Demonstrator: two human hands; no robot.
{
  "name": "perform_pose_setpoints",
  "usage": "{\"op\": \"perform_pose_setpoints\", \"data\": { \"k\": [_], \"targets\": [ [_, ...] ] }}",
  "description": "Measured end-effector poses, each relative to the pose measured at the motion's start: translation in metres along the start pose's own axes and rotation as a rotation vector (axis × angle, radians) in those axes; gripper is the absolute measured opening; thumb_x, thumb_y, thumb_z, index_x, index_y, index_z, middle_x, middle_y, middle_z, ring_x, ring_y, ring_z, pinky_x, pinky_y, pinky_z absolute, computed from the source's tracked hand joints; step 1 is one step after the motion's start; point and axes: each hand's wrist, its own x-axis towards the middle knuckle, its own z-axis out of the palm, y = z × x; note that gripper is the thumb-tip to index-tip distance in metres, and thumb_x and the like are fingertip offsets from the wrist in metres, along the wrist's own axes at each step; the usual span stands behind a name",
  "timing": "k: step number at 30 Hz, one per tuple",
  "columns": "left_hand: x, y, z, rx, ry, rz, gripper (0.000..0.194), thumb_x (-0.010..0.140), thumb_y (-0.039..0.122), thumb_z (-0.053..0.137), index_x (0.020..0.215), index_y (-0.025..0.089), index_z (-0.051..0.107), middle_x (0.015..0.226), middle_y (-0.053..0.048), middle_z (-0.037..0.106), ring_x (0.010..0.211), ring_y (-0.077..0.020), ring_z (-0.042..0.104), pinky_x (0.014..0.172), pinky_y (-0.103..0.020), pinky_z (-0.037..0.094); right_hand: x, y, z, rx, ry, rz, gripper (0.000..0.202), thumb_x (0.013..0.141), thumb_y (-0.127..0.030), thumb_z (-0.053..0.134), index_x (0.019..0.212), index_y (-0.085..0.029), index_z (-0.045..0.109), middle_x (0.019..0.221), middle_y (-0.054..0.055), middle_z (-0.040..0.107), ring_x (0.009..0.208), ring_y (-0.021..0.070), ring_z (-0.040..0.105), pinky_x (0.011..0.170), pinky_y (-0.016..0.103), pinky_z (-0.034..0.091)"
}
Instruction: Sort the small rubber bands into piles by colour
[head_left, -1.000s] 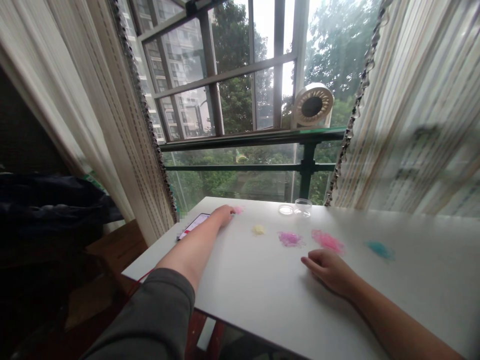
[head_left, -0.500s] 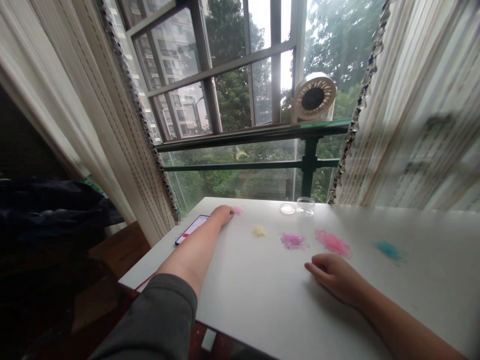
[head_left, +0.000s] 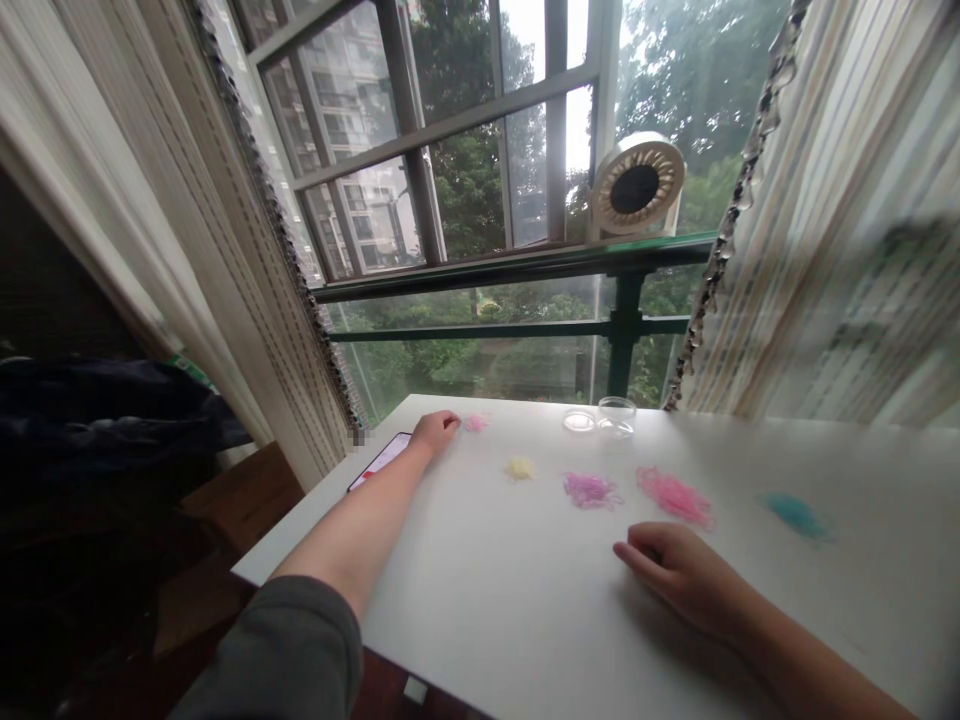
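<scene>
On the white table [head_left: 480, 580] lie separate small piles of thin loops: light pink [head_left: 477, 422], pale yellow [head_left: 520, 468], purple [head_left: 591, 490], bright pink [head_left: 675, 496] and teal [head_left: 797, 514]. My left hand [head_left: 436, 432] is closed just left of the light pink pile, slightly apart from it; whatever its fingers hold is too small to make out. Nearer to me than the bright pink pile, my right hand [head_left: 667, 565] has its fingers curled together, and I cannot see whether something is in them.
A phone [head_left: 381, 461] lies partly behind my left forearm. A clear round lid [head_left: 580, 420] and a clear round container [head_left: 616, 417] stand at the table's back edge. Beyond are a round fan [head_left: 639, 187], a green railing [head_left: 510, 270] and curtains on both sides.
My left hand has drawn back a little to the left, away from the light pink pile. My right hand stays curled near the bright pink pile. The view has shifted slightly.
</scene>
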Motion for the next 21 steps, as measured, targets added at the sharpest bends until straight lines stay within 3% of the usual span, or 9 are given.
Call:
{"op": "perform_pose_setpoints", "data": {
  "k": [6, 13, 17, 21],
  "targets": [
    [-0.005, 0.011, -0.004, -0.333, 0.020, -0.076, 0.025, 0.080, 0.029, 0.050, 0.089, 0.012, 0.066, 0.072, -0.004, 0.065, 0.063, -0.0122, 0.057, 0.063, -0.024, 0.047, 0.000, 0.001, 0.003, 0.008, 0.027, -0.010, 0.038, 0.082, -0.042, 0.042, 0.054, -0.019, 0.031, 0.052, -0.003, 0.033, 0.052, 0.0114, 0.032, 0.050, 0.027, 0.020],
    [-0.038, 0.046, -0.001, -0.675, -0.089, -0.117, 0.036, 0.075, 0.045, 0.058, 0.086, 0.012, 0.064, 0.070, -0.004, 0.062, 0.064, -0.0098, 0.057, 0.063, -0.021, 0.047, 0.001, -0.003, 0.001, -0.004, 0.042, -0.010, 0.036, 0.082, -0.039, 0.042, 0.054, -0.019, 0.031, 0.053, -0.004, 0.033, 0.053, 0.0109, 0.032, 0.050, 0.027, 0.019],
    [-0.055, 0.070, 0.002, -0.926, -0.213, -0.151, 0.031, 0.070, 0.042, 0.065, 0.080, 0.013, 0.062, 0.072, -0.002, 0.060, 0.063, -0.0069, 0.055, 0.060, -0.018, 0.045, 0.001, -0.006, -0.001, -0.001, 0.045, 0.001, 0.035, 0.082, -0.037, 0.043, 0.054, -0.018, 0.033, 0.053, -0.004, 0.034, 0.053, 0.0107, 0.033, 0.050, 0.026, 0.020],
    [-0.074, 0.103, 0.017, -1.208, -0.398, -0.182, 0.029, 0.064, 0.035, 0.073, 0.077, 0.013, 0.060, 0.071, 0.000, 0.057, 0.059, -0.0039, 0.053, 0.056, -0.014, 0.041, 0.001, -0.011, -0.004, 0.058, 0.059, 0.012, 0.032, 0.080, -0.035, 0.045, 0.055, -0.018, 0.037, 0.054, -0.003, 0.037, 0.054, 0.0107, 0.035, 0.051, 0.025, 0.023]
  ]
}}
